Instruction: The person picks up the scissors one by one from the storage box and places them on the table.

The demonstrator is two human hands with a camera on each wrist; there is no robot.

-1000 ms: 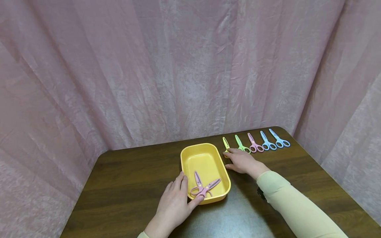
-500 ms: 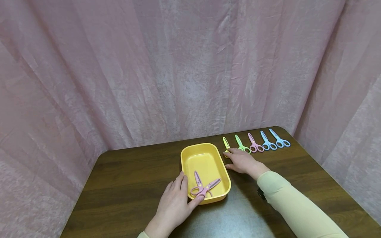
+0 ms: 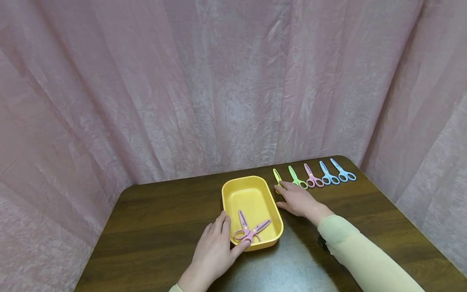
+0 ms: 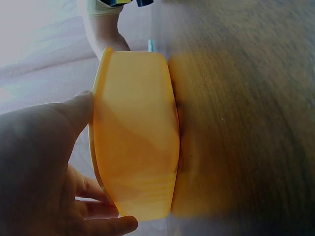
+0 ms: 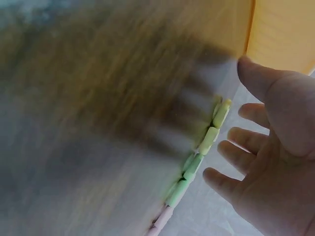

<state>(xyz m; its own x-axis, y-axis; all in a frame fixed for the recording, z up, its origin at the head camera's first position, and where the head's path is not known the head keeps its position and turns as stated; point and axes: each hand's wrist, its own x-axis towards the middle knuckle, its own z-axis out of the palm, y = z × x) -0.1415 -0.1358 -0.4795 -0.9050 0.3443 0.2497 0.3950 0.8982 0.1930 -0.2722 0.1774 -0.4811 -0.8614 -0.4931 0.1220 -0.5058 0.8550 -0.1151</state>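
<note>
A yellow plastic tray (image 3: 251, 198) stands on the table. Inside it, near the front, lies a pair of pink scissors (image 3: 249, 232) with spread blades. My left hand (image 3: 213, 247) holds the tray's near left corner, thumb at the front rim and fingers along the left side; the left wrist view shows the thumb (image 4: 81, 110) on the rim. Right of the tray, my right hand (image 3: 297, 199) is over the handles of yellow scissors (image 3: 277, 175), partly hiding them. In the right wrist view, a gap separates its loosely bent fingers (image 5: 241, 157) from the scissors' handles.
Beyond the yellow pair, a row along the back right holds green scissors (image 3: 294, 173), pink scissors (image 3: 312, 177) and two blue pairs, one the far right blue scissors (image 3: 343, 170). A pink curtain (image 3: 233, 89) hangs behind the brown wooden table (image 3: 157, 227).
My right forearm has shifted very slightly; its hand stays over the yellow scissors. The left hand, the tray and the scissors have not visibly moved.
</note>
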